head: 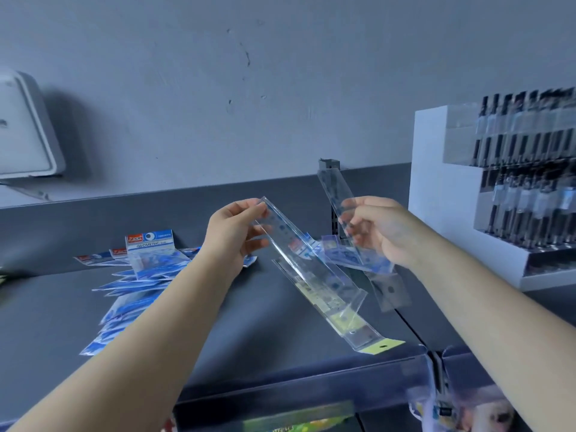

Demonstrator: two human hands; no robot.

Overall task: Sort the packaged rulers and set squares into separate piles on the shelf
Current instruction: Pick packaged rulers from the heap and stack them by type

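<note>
At frame centre, the left hand [237,232] pinches the upper end of a packaged ruler [307,269] slanting toward lower right, while the right hand [378,232], fingers curled, grips a second ruler [338,194] rising toward upper left.

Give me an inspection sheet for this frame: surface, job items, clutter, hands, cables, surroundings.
Surface: dark grey shelf with a raised back edge.
Job's things: blue packs fanned in a pile at left, top one marked GEOMETRIC; clear ruler packs lie loosely at centre; more packs behind the right hand.
Clutter: nothing seen.
Hands: left hand pinches the upper end of a long ruler pack; right hand grips a second ruler pack, raised and tilted.
Cables: nothing seen.
Surroundings: grey wall; white box on the wall at left; white pen rack at right; blurred goods on the shelf below.
</note>
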